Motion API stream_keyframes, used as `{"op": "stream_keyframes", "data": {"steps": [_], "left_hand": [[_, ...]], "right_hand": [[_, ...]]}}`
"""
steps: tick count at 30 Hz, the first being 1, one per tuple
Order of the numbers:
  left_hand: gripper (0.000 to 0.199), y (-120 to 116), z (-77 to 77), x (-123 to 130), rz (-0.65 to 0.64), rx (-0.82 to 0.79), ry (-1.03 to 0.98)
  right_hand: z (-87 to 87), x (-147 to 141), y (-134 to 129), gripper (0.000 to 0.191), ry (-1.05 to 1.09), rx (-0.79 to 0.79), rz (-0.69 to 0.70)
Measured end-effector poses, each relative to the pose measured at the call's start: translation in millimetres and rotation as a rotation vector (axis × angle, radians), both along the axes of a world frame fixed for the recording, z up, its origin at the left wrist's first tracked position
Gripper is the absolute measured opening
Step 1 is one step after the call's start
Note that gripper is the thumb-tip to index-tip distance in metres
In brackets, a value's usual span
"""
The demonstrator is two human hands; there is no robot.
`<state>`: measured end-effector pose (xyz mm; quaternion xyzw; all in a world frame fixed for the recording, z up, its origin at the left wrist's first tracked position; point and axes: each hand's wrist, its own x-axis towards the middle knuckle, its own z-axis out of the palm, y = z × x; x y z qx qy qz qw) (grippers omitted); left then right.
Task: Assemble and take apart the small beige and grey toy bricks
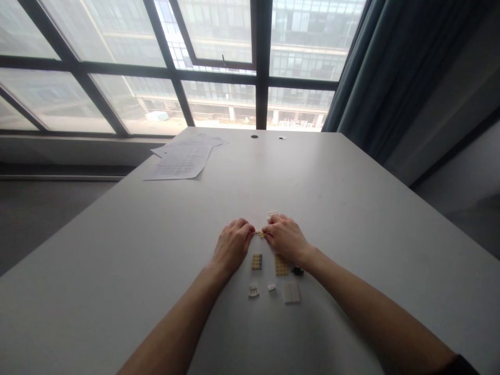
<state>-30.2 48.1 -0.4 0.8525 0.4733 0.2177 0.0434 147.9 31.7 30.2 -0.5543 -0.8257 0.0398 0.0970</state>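
Observation:
My left hand is closed in a pinch at the left end of some small pale yellow building bricks. From the other side, my right hand pinches the same little group, its fingertips covering part of it. Just beyond my right fingers lies a cream studded piece, partly hidden. Nearer to me sit a yellow and grey-blue studded brick and a tan studded plate. The right wrist partly covers a small black piece.
Closest to me are a white piece with prongs, a small white block and a flat whitish square piece. Printed papers lie at the far left of the white table. Windows and a dark curtain stand beyond.

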Motion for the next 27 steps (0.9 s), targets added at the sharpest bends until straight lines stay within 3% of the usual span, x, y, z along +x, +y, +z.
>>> {"op": "stream_keyframes", "data": {"steps": [12, 16, 22, 27], "left_hand": [[0.016, -1.4, 4.2, 2.4, -0.049, -0.010, -0.102], [0.015, -6.3, 10.0, 10.2, -0.131, -0.047, -0.220], [0.015, -11.3, 17.0, 18.8, -0.194, -0.191, -0.435], [0.021, -13.9, 25.0, 23.0, -0.192, -0.324, -0.593]], "right_hand": [[6.4, 23.5, -12.3, 0.019, -0.084, 0.069, 0.075], [10.9, 31.2, -21.4, 0.016, 0.141, 0.106, 0.013], [18.8, 28.9, -25.3, 0.011, 0.381, 0.115, 0.111], [16.3, 28.9, -23.0, 0.014, 0.750, -0.089, -0.016]]}}
